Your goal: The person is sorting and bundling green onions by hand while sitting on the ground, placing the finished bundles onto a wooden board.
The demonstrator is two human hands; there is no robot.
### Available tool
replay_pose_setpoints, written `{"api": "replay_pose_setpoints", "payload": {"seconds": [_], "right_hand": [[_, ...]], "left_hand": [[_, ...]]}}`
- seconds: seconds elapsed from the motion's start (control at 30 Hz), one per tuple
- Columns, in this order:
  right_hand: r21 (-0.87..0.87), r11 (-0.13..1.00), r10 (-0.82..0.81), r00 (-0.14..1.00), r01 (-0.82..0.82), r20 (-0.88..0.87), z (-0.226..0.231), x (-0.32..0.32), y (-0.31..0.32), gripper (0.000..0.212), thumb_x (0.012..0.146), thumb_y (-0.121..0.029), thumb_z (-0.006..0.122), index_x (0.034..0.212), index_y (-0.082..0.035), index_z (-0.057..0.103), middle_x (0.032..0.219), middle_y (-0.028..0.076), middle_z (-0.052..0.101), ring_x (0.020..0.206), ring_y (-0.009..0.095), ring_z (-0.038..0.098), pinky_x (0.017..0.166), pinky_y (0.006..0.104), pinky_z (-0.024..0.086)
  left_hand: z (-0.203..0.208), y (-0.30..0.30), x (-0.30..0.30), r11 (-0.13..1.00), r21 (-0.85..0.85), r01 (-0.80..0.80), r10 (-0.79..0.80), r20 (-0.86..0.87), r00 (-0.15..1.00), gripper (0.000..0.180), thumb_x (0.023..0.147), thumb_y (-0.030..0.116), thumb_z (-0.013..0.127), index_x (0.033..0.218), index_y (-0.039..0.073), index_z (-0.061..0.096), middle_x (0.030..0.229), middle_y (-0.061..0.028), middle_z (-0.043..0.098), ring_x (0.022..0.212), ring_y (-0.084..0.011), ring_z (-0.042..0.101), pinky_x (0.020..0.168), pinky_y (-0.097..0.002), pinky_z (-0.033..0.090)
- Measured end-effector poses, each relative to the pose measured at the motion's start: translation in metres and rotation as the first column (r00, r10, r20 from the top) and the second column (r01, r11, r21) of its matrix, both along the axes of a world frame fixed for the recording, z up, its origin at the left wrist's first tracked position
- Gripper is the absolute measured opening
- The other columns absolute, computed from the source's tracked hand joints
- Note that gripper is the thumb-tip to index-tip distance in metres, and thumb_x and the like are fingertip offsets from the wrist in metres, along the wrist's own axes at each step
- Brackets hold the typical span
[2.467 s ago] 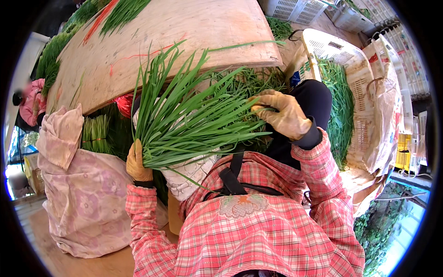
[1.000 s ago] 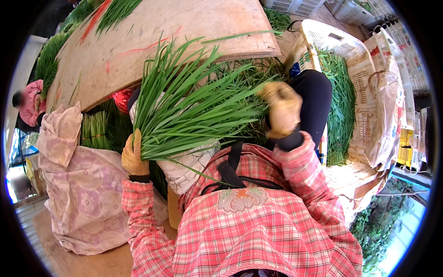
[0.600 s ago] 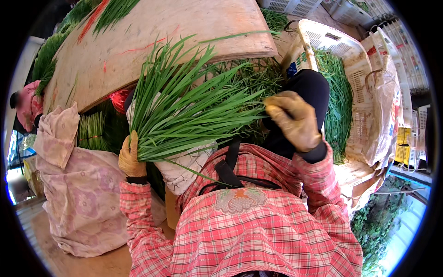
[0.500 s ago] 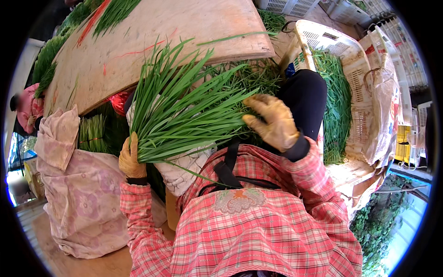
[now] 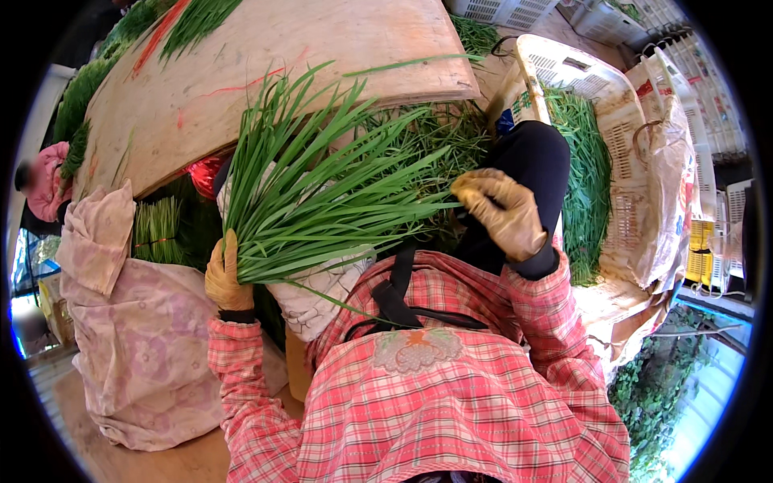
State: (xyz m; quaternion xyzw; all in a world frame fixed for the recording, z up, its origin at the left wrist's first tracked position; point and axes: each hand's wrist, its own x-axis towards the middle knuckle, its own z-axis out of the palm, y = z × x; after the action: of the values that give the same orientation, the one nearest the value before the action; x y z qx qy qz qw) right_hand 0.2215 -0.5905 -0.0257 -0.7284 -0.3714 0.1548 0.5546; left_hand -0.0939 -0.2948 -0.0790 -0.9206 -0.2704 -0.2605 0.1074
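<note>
A loose bunch of long, flat green Chinese chives (image 5: 322, 197) fans out over my lap, tips pointing up and to the right. My left hand (image 5: 225, 274), in a stained yellowish glove, is closed round its lower end. To the right of the leaf tips is my gloved right hand (image 5: 507, 216), thumb and fingers drawn together beside the end of one leaf. Whether that leaf is between the fingertips I cannot make out. Under the bunch lies a whitish cloth (image 5: 322, 298) on my lap.
A wooden board (image 5: 338, 40) spans the far side, with chives and red ties on it. Loose leaves (image 5: 451, 129) pile beyond my knee. At right stands a white crate (image 5: 628, 153) of greens. Tied chives (image 5: 159, 229) and a floral cloth (image 5: 153, 346) are at left; another person (image 5: 44, 181) sits beyond.
My right hand has moved a little right, away from the leaves, and its spread fingers have come together. The left hand keeps its hold on the bunch.
</note>
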Motion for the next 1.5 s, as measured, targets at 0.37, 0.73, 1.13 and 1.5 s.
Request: {"api": "replay_pose_setpoints", "payload": {"seconds": [0.37, 0.73, 1.13, 1.5], "right_hand": [[0.204, 0.925, -0.155, 0.808, 0.321, -0.568, 0.002, -0.023, 0.017, 0.009, 0.085, -0.005, 0.059, 0.086, 0.003, 0.064, 0.085, 0.008, 0.065, 0.078, 0.012, 0.057, 0.076, 0.0254, 0.045], [-0.163, 0.980, 0.164, 0.933, -0.116, 0.320, -0.016, -0.030, 0.042, 0.013, 0.078, -0.012, 0.064, 0.086, -0.002, 0.065, 0.077, 0.015, 0.061, 0.071, 0.033, 0.056, 0.068, 0.0394, 0.045], [0.156, 0.847, -0.391, 0.794, 0.509, -0.466, -0.018, -0.033, 0.049, 0.009, 0.087, -0.007, 0.060, 0.088, 0.002, 0.060, 0.076, -0.001, 0.058, 0.069, 0.006, 0.049, 0.065, 0.0210, 0.041], [-0.036, 0.985, -0.170, 0.918, 0.168, -0.358, -0.017, 0.037, 0.011, 0.031, 0.089, -0.025, 0.058, 0.099, 0.004, 0.062, 0.090, 0.009, 0.066, 0.083, 0.016, 0.061, 0.074, 0.0267, 0.049]], "left_hand": [[0.002, 0.004, -0.002, 0.993, 0.117, 0.023, -0.020, -0.031, 0.999, 0.053, 0.075, 0.022, 0.066, 0.126, 0.022, 0.052, 0.112, -0.0039, 0.059, 0.084, -0.0229, 0.060, 0.070, -0.0334, 0.048], [0.014, 0.000, -0.002, 0.999, 0.038, 0.037, -0.033, -0.089, 0.995, 0.057, 0.072, 0.016, 0.065, 0.127, 0.023, 0.051, 0.113, -0.0048, 0.057, 0.079, -0.0249, 0.058, 0.067, -0.0355, 0.047], [0.047, -0.013, 0.033, 0.921, 0.309, 0.237, -0.155, -0.267, 0.951, 0.056, 0.072, 0.009, 0.060, 0.122, 0.035, 0.054, 0.103, -0.0022, 0.056, 0.068, -0.0162, 0.050, 0.058, -0.0279, 0.043], [0.109, 0.017, 0.062, 0.927, 0.220, 0.305, -0.260, -0.210, 0.942, 0.056, 0.074, 0.010, 0.058, 0.126, 0.027, 0.052, 0.097, -0.0027, 0.058, 0.062, -0.0174, 0.052, 0.054, -0.0277, 0.043]]}}
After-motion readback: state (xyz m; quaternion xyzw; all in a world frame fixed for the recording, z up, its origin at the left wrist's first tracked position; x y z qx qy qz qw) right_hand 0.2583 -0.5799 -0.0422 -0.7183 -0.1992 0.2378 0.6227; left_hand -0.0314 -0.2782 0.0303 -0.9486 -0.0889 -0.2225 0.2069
